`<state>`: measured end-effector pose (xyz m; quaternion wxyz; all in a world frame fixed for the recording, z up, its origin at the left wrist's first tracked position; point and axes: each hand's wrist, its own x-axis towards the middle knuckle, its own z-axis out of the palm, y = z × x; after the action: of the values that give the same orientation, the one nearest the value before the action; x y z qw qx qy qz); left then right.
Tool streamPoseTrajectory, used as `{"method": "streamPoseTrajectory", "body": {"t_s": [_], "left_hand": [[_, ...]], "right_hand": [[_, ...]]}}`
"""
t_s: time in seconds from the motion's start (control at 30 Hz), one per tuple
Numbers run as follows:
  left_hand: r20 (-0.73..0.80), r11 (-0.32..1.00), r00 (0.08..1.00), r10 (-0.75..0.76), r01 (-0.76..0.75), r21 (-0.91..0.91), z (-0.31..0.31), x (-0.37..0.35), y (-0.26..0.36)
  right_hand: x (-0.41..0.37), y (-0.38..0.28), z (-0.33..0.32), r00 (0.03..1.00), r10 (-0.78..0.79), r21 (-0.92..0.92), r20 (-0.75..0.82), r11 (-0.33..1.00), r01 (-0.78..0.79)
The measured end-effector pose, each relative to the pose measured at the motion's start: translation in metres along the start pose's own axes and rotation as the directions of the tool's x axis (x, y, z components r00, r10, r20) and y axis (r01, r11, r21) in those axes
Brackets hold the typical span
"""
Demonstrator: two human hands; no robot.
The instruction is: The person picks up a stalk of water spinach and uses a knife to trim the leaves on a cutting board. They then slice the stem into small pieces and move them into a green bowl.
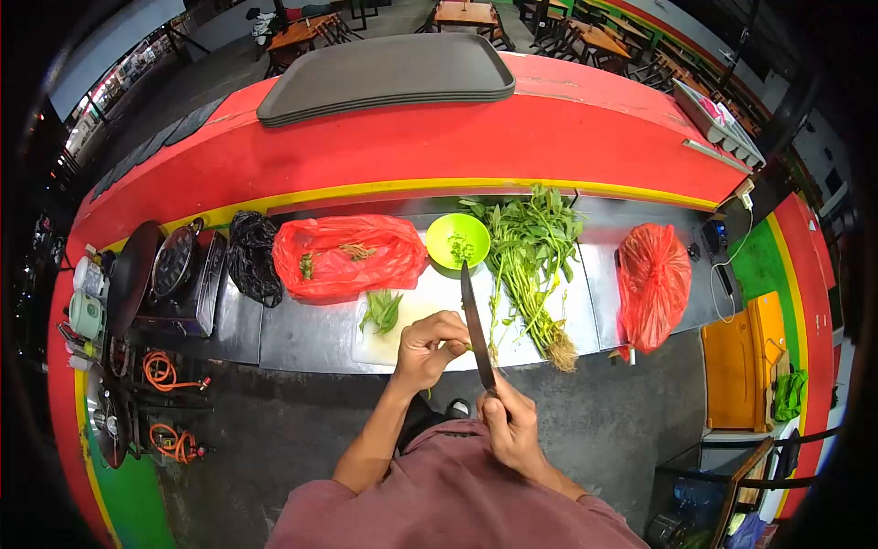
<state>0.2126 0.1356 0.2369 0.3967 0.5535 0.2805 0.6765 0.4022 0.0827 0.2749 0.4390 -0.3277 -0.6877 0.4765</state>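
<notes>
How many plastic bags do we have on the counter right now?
3: a black bag toward the left, an open red bag between it and the green bowl, and a bunched-up red bag right of the leafy greens. Others could be hidden.

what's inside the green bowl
The bowl holds a small scatter of chopped greens, with bare bowl showing around them. The patch beneath the greens is covered, and the knife tip hides a little of the near edge.

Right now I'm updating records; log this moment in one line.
left hand: pinched, contents unclear | right hand: holds knife | green bowl: chopped greens inside
</notes>
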Motion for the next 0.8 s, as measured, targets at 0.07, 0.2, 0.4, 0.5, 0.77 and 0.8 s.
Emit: {"method": "streamPoseTrajectory", "body": {"t_s": [0.07, 0.2, 0.4, 0.5, 0.77, 0.8], "left_hand": [[0.000, 1.000, 1.000, -0.023, 0.023, -0.012, -0.004, -0.003, -0.004], [-0.016, 1.000, 1.000, -0.020, 0.019, -0.016, -0.004, -0.005, -0.008], [-0.149, 0.991, 0.988, 0.034, -0.052, -0.120, -0.001, -0.003, -0.012], [-0.120, 0.996, 0.993, 0.015, -0.026, -0.091, -0.007, -0.006, -0.011], [-0.061, 0.998, 0.997, -0.036, 0.039, 0.046, -0.016, -0.005, 0.005], [-0.047, 0.997, 0.999, -0.027, 0.030, 0.073, -0.016, -0.004, 0.008]], "right_hand": [[0.000, -0.001, 0.001, 1.000, 0.005, 0.026, -0.003, 1.000, -0.005], [0.004, -0.004, 0.002, 1.000, -0.002, -0.025, 0.005, 1.000, 0.003], [0.005, -0.002, 0.006, 1.000, 0.019, -0.067, 0.009, 0.998, -0.018], [0.003, 0.000, 0.008, 0.999, 0.039, -0.049, 0.011, 0.998, -0.039], [0.000, 0.005, 0.011, 0.998, 0.068, 0.012, 0.008, 0.998, -0.068], [0.000, 0.005, 0.011, 0.998, 0.067, 0.011, 0.009, 0.998, -0.068]]}}
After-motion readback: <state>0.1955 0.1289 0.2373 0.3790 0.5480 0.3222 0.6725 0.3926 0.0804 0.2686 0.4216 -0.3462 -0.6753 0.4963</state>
